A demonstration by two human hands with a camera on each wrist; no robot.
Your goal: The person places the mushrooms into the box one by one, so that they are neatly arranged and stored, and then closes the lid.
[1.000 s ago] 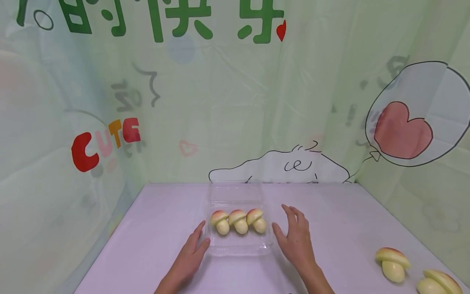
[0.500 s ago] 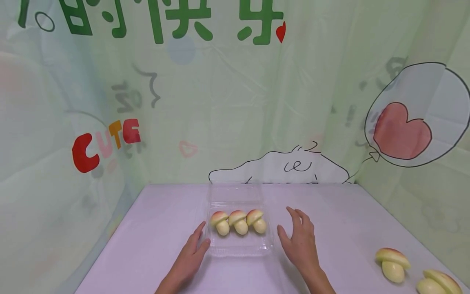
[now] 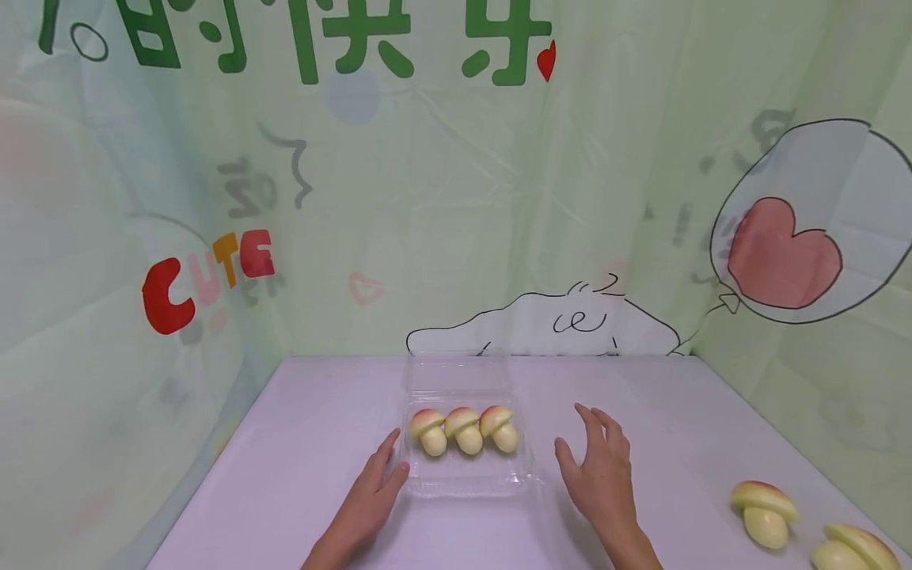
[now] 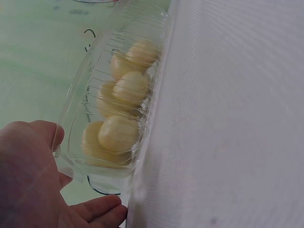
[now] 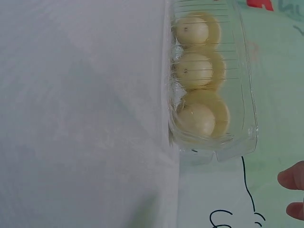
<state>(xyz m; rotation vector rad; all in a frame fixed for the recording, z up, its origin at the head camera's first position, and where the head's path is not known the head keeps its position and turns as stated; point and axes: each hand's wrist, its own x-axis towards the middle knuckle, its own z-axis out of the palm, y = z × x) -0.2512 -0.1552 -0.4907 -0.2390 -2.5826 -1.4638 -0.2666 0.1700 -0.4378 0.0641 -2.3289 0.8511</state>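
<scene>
Your left hand rested, fingers straight, against the clear plastic clamshell box of three mushroom-shaped buns mid-table. Your right hand hovered open and empty beside it, so filling looked half done. Next, I judged, you needed a gentle grasp on a loose mushroom-shaped bun at the table's right edge.

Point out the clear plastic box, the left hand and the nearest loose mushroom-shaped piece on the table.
clear plastic box (image 3: 466,480): head view, near rim.
left hand (image 3: 372,492): head view, back of the hand.
loose mushroom-shaped piece (image 3: 764,502): head view, its cap.

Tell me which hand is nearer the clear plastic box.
Left. The left hand rests against the left edge of the clear plastic box; the right hand is off to its right, apart from it.
</scene>
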